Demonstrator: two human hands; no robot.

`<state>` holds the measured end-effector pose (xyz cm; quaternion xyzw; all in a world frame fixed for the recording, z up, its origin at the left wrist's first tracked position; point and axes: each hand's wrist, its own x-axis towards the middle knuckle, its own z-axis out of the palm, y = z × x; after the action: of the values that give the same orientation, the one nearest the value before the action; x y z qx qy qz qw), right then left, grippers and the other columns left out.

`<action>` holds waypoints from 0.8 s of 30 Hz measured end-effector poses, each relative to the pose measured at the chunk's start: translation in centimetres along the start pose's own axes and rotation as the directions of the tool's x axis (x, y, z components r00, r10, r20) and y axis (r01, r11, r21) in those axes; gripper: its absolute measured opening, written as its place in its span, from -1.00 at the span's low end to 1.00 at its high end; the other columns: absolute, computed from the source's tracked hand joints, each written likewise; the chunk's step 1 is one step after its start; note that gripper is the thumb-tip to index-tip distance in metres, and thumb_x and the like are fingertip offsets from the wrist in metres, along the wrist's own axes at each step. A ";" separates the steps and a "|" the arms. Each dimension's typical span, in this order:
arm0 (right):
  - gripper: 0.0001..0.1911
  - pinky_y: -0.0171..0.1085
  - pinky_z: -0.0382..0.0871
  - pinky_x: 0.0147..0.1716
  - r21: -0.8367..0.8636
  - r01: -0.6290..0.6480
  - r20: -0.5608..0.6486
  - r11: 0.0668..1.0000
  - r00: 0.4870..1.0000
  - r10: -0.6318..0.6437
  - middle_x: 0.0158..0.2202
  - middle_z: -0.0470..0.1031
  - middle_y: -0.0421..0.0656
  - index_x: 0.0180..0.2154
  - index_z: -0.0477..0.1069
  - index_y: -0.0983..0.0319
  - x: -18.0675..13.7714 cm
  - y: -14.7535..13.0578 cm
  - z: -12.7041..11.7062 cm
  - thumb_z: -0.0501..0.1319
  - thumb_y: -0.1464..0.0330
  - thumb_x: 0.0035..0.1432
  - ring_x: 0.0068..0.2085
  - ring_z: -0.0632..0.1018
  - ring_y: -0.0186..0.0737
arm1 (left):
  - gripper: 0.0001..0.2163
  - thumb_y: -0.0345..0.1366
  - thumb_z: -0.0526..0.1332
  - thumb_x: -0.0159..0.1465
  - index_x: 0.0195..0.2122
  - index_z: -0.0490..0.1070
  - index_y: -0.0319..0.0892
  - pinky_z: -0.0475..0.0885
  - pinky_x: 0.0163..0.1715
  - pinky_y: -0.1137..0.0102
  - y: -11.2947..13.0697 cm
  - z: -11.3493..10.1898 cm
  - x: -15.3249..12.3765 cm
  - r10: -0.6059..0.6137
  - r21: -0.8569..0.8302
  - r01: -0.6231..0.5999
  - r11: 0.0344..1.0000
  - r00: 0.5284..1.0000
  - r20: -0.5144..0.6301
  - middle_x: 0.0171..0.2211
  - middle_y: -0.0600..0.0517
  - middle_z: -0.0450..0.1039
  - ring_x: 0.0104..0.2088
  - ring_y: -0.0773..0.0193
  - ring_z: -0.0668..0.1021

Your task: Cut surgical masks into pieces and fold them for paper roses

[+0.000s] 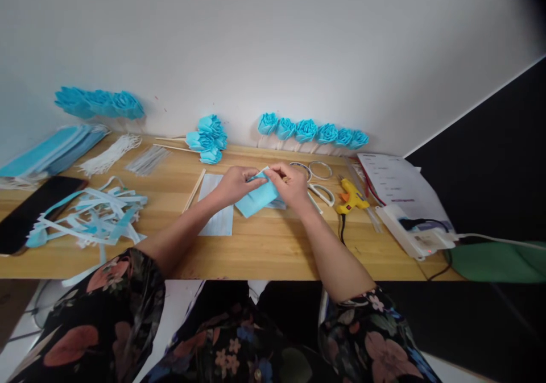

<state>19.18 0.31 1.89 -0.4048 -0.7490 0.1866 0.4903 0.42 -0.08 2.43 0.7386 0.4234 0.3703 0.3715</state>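
Observation:
Both hands meet over the middle of the wooden table [264, 246]. My left hand [235, 183] and my right hand [290, 184] each pinch the upper edge of a light blue sheet of mask fabric [257, 199], which hangs tilted just above the tabletop. A paler blue-white sheet [216, 219] lies flat under my left wrist. A thin wooden stick [194, 190] lies left of it.
Blue fabric roses line the wall [311, 130], with another cluster [209, 138] and a bunch at far left [100, 103]. Cut strips [91, 215], stacked masks [51, 153], a dark phone [32, 209], white scissors [322, 192], a yellow glue gun [352, 197], papers [394, 184] and a power strip [416, 235] surround the hands.

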 end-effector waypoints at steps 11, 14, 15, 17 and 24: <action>-0.70 -0.31 0.28 -0.37 -0.025 -0.072 -0.323 0.997 0.944 0.060 -0.52 0.41 -0.29 -0.39 0.50 0.20 0.9 1.4 -2.1 0.24 0.12 0.24 -0.46 0.38 -0.32 | -0.67 -0.03 0.42 0.04 -0.47 0.50 -0.23 0.34 -0.39 0.41 -1.8 -0.5 0.7 -0.187 -0.320 0.151 0.935 0.979 -0.084 -0.51 0.04 0.49 -0.46 0.32 0.47; -0.68 -0.31 0.29 -0.37 -0.023 -0.079 -0.320 0.997 0.945 0.068 -0.51 0.40 -0.29 -0.38 0.50 0.20 0.9 1.5 -2.0 0.23 0.10 0.24 -0.45 0.38 -0.32 | -0.66 -0.04 0.45 -0.01 -0.49 0.49 -0.23 0.32 -0.41 0.42 -1.6 -0.3 0.7 -0.217 -0.373 0.166 0.913 0.971 -0.098 -0.53 0.07 0.48 -0.48 0.35 0.45; -0.68 -0.31 0.29 -0.38 -0.022 -0.082 -0.321 0.996 0.945 0.071 -0.52 0.40 -0.29 -0.38 0.49 0.20 0.8 1.5 -1.9 0.23 0.10 0.24 -0.45 0.38 -0.32 | -0.66 -0.04 0.46 -0.03 -0.50 0.49 -0.22 0.31 -0.42 0.43 -1.5 -0.3 0.7 -0.225 -0.386 0.171 0.907 0.969 -0.099 -0.54 0.08 0.46 -0.49 0.37 0.43; -0.68 -0.31 0.28 -0.39 -0.014 -0.080 -0.327 0.997 0.942 0.071 -0.52 0.40 -0.29 -0.39 0.49 0.21 0.8 1.5 -1.9 0.25 0.10 0.23 -0.46 0.38 -0.32 | -0.65 -0.04 0.49 -0.08 -0.50 0.49 -0.22 0.27 -0.46 0.44 -1.2 -0.3 0.7 -0.240 -0.404 0.181 0.896 0.966 -0.100 -0.56 0.10 0.44 -0.52 0.40 0.39; -0.68 -0.32 0.24 -0.43 -0.006 -0.075 -0.350 0.997 0.934 0.068 -0.55 0.37 -0.31 -0.40 0.48 0.21 0.8 1.7 -1.8 0.27 0.10 0.22 -0.48 0.36 -0.34 | -0.61 0.00 0.49 -0.12 -0.48 0.48 -0.22 0.24 -0.48 0.44 -1.2 -0.2 0.6 -0.248 -0.416 0.200 0.887 0.967 -0.062 -0.56 0.10 0.42 -0.53 0.40 0.37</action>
<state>21.33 1.74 2.07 -0.4632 -0.6365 0.1225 0.6045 0.04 0.99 1.67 0.5692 0.4402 0.4461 0.5323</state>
